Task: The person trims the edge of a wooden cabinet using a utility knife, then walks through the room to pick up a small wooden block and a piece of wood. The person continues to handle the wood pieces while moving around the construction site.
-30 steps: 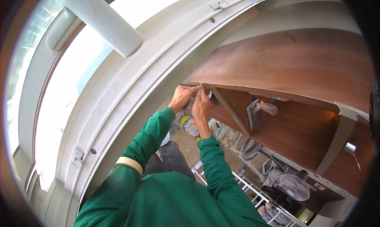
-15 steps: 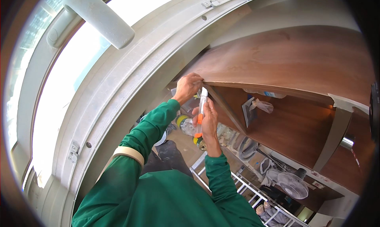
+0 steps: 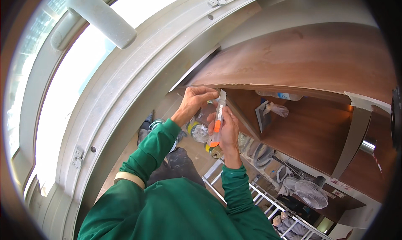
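My right hand (image 3: 229, 133) grips a snap-off utility knife (image 3: 217, 127) with a clear body and orange parts. Its blade is out and points up toward the front edge of a brown wooden cabinet (image 3: 268, 64). Close to the blade, at the cabinet's left corner, the thumb and forefinger of my left hand (image 3: 194, 101) are pinched together. Whatever may be between those fingertips is too small to make out. A cream-coloured roll of tape (image 3: 129, 178) rings my left sleeve near the elbow.
A window frame with a grey handle (image 3: 102, 18) curves along the left. Inside the cabinet lie a plastic bottle (image 3: 289, 96) and a clear bag (image 3: 277, 109). Below are a metal ladder (image 3: 268, 201), a fan (image 3: 310, 194), large clear bottles (image 3: 200, 132) and someone's shoe (image 3: 148, 116).
My left hand has drawn slightly left and down from the cabinet edge, still pinched. The knife in my right hand has shifted a little to the right, and the view has moved slightly.
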Demonstrator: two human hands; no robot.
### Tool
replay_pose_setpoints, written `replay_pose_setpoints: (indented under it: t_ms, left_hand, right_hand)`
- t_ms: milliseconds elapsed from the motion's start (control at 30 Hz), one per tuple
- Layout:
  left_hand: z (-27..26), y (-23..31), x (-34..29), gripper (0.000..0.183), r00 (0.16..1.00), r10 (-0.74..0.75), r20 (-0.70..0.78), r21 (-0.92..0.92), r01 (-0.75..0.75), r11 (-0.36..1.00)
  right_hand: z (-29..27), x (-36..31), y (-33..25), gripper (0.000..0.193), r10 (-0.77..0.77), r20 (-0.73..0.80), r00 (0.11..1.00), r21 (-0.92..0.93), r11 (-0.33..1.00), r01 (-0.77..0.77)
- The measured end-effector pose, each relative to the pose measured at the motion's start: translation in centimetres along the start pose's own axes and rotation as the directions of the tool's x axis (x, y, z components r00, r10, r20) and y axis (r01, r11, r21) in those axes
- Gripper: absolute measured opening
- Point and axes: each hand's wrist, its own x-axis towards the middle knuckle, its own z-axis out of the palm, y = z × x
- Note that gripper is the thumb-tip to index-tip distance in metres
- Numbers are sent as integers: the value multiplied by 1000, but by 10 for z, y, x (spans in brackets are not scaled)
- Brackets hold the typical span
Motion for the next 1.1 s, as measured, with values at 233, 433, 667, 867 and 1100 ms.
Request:
replay_pose_setpoints:
  t_ms: [233, 433, 667, 867, 1100]
  left_hand:
    - [3, 13, -5, 17, 1000, 15, -22, 27, -14, 1000]
    - [-14, 8, 11, 27, 976, 128, -177, 246, -82, 966]
    - [40, 16, 23, 34, 863, 503, 34, 469, -458, 755]
    - [59, 6, 30, 14, 773, 631, -55, 496, -527, 690]
    - [49, 16, 35, 11, 789, 615, 18, 479, -546, 687]
  right_hand:
    - [-4, -8, 3, 41, 43, 57, 997, -67, 997, -40]
    - [-9, -18, -16, 40, -29, -37, 999, -5, 1000, 29]
    - [10, -28, -54, 37, -181, -77, 980, -27, 983, 180]
    - [11, -40, -64, 38, -190, -118, 975, -51, 981, 185]
    - [18, -31, -77, 40, -201, -127, 971, -53, 979, 196]
